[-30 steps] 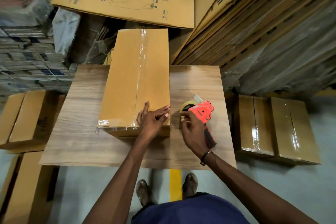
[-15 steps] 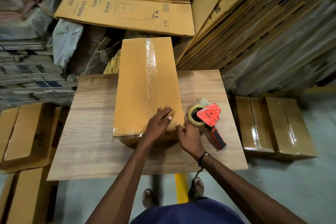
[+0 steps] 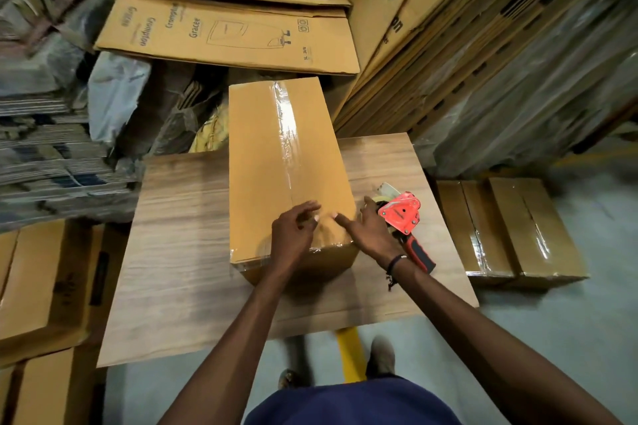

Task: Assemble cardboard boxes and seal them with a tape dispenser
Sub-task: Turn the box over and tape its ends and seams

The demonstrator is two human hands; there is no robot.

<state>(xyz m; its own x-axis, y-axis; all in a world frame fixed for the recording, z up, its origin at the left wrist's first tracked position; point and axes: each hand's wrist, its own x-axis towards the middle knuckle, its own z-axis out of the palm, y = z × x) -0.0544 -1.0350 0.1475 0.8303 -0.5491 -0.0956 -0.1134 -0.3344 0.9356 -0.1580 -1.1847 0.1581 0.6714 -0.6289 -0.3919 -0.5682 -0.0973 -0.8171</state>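
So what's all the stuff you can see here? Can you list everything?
Long brown cardboard box: one, clear tape along its top, on the table.
Wooden table: one, light brown, centre.
Red tape dispenser with black handle: one, on the table right of the box.
Taped brown boxes on the floor: two, right of the table.
Flat printed cardboard sheets: several, brown, stacked behind.
Brown boxes: some, left of the table.
Left hand: on the box's near end.
Right hand: on the box's near right corner, beside the dispenser.

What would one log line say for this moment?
box: taped, on table | left hand: on box | right hand: on box | tape dispenser: set down
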